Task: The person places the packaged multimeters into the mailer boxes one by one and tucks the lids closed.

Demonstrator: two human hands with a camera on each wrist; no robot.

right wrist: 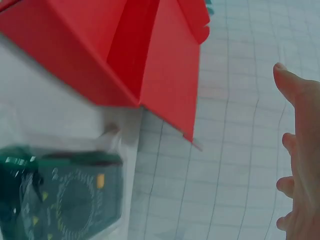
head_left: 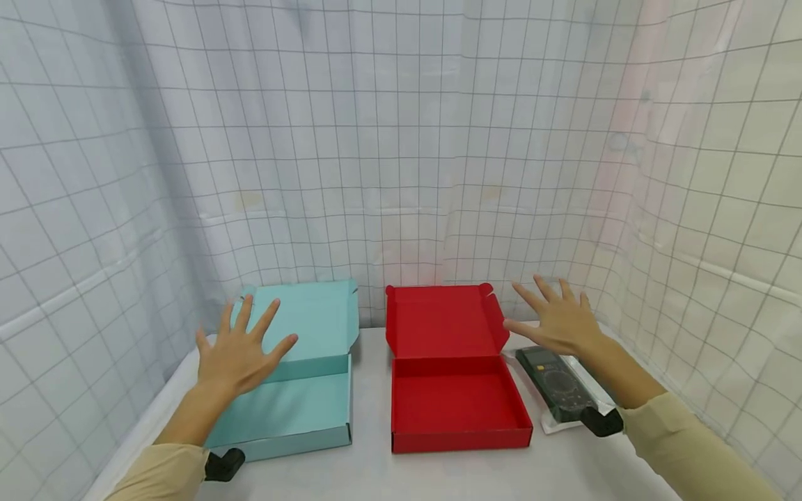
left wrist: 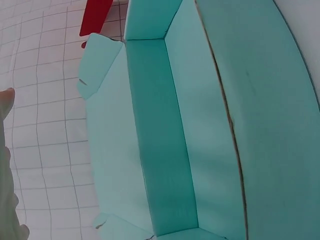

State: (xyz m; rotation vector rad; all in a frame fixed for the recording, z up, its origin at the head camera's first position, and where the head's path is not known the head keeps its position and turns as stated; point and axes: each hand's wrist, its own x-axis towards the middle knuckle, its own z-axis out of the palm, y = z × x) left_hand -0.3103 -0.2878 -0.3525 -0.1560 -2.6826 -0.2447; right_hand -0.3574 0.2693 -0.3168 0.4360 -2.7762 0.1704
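Note:
My left hand (head_left: 234, 356) hovers over the left part of a light teal box (head_left: 294, 410), its fingers spread wide and nothing held. The box stands with its lid folded back, and its inside looks bare in the left wrist view. On the right, my right hand (head_left: 560, 320) is held up with spread fingers, above a dark green multimeter (head_left: 557, 383) in a clear plastic bag. Between the hands stands a red box (head_left: 460, 403), lid also laid back, with nothing seen inside. Neither hand appears to touch anything.
The boxes and multimeter sit on a white table (head_left: 372, 417). White grid-patterned curtains (head_left: 407, 153) enclose it at the back and both sides. The red box's right wall lies close to the bagged multimeter. A black strap piece (head_left: 601, 422) sits at the right wrist.

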